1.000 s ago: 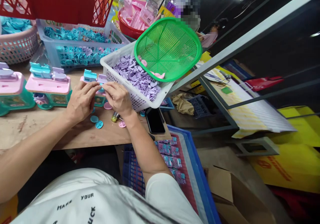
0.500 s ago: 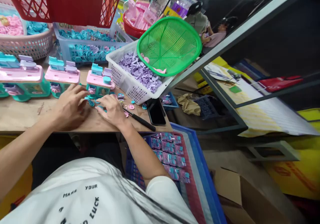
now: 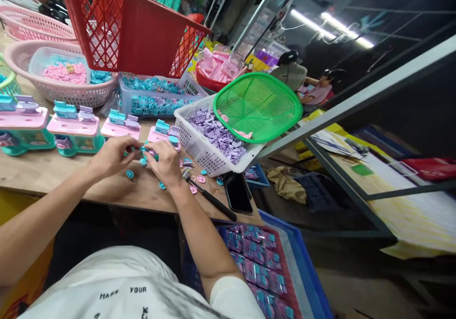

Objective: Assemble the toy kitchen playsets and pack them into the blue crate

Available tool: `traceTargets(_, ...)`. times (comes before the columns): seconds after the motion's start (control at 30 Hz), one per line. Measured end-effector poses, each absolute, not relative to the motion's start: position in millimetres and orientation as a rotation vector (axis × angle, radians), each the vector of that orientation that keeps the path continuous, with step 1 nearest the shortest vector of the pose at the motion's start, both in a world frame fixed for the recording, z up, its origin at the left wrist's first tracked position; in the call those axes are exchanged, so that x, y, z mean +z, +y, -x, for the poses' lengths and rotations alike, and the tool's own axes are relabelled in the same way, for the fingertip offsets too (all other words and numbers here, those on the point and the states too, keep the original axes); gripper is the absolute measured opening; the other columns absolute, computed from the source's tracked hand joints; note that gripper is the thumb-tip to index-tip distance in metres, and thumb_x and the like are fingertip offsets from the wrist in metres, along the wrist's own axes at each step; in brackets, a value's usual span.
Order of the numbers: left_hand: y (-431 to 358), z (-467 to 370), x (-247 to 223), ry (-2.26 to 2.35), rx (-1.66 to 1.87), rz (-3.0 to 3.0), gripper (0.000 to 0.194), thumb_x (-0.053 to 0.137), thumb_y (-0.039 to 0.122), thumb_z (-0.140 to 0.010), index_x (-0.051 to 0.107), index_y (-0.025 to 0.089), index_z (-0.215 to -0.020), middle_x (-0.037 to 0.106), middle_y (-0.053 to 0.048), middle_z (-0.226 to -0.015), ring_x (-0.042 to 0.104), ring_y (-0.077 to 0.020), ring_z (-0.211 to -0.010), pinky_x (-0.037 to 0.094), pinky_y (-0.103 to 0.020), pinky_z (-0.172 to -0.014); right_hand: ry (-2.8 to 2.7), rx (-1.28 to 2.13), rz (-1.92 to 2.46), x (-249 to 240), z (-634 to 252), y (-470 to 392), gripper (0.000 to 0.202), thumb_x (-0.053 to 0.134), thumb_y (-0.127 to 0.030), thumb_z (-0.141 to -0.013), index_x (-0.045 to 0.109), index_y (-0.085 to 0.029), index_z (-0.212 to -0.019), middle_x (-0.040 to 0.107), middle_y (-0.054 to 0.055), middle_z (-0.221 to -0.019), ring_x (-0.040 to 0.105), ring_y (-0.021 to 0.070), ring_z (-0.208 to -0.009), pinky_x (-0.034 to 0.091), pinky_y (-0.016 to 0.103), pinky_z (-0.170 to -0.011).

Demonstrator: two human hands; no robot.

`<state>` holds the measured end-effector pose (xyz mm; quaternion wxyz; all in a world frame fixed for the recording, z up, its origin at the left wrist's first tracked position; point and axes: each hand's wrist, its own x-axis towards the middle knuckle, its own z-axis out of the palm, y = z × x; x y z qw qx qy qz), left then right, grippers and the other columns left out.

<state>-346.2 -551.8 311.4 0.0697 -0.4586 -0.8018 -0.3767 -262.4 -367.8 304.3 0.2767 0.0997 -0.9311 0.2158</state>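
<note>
My left hand (image 3: 116, 157) and my right hand (image 3: 164, 162) meet just above the table, fingertips pinched on a small teal plastic piece (image 3: 143, 151). My fingers cover most of it, so its full shape is hidden. A teal disc (image 3: 129, 174) lies on the wood below my left hand, and another teal disc (image 3: 162, 185) is partly under my right wrist. Behind the hands stands a row of pink-and-teal toys with blue and purple parts on top; the nearest toy (image 3: 155, 132) is partly hidden by my right hand.
Right of my hands lie a black-handled hammer (image 3: 213, 199), a phone (image 3: 238, 193) and pink discs (image 3: 201, 179). A white basket (image 3: 199, 155) of purple parts carries a tilted green basket (image 3: 258, 107). A red basket (image 3: 142, 38) stands high behind. Bagged toys (image 3: 254, 262) fill a lower crate.
Both hands have come up from the tabletop and closed together around the small teal piece. My view has tilted up and to the left, showing more of the background.
</note>
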Motion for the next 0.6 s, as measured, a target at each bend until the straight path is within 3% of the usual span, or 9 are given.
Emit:
traceTargets(0.13, -570.7, 372.3, 332.7, -2.414, -0.904, 1.224, 0.038, 0.041, 0.029, -0.096, 0.073, 0.013, -0.108, 0.071, -0.007, -0.102, 0.064, -0.0202, -0.091, 0.056, -0.040, -0.080, -2.511, 0.454, -0.319, 315.7, 309.0, -383.0, 0.019, 0.058, -0.023, -0.104, 0.077, -0.022, -0.108, 0.075, 0.010, -0.110, 0.062, 0.0265, -0.109, 0.049, 0.040, -0.101)
traceTargets(0.27, -574.8, 389.0, 322.9, -2.341, -0.732, 1.254, 0.037, 0.046, 0.021, -0.089, 0.075, 0.015, -0.112, 0.074, -0.013, -0.112, 0.064, -0.0271, -0.097, 0.056, -0.048, -0.088, -2.541, 0.430, -0.432, 309.6, 329.3, -383.1, 0.025, 0.052, -0.025, -0.107, 0.077, -0.022, -0.106, 0.075, 0.011, -0.112, 0.063, 0.0258, -0.110, 0.050, 0.040, -0.102)
traceTargets(0.4, -571.7, 387.2, 304.5, -2.277, -0.658, 1.300, 0.041, 0.047, 0.016, -0.088, 0.074, 0.020, -0.119, 0.074, -0.012, -0.119, 0.064, -0.0298, -0.103, 0.055, -0.051, -0.093, -2.519, 0.437, -0.545, 302.8, 323.7, -376.0, 0.029, 0.048, -0.023, -0.108, 0.077, -0.022, -0.108, 0.076, 0.010, -0.119, 0.064, 0.0246, -0.116, 0.049, 0.040, -0.105)
traceTargets(0.6, -570.8, 377.0, 305.5, -2.356, -0.465, 1.370, 0.040, 0.040, 0.015, -0.094, 0.068, 0.012, -0.124, 0.068, -0.014, -0.131, 0.061, -0.0317, -0.121, 0.051, -0.053, -0.110, -2.626, 0.369, -0.449, 316.8, 321.6, -383.0, 0.027, 0.050, -0.026, -0.108, 0.077, -0.021, -0.104, 0.078, 0.010, -0.117, 0.061, 0.0274, -0.117, 0.047, 0.042, -0.101)
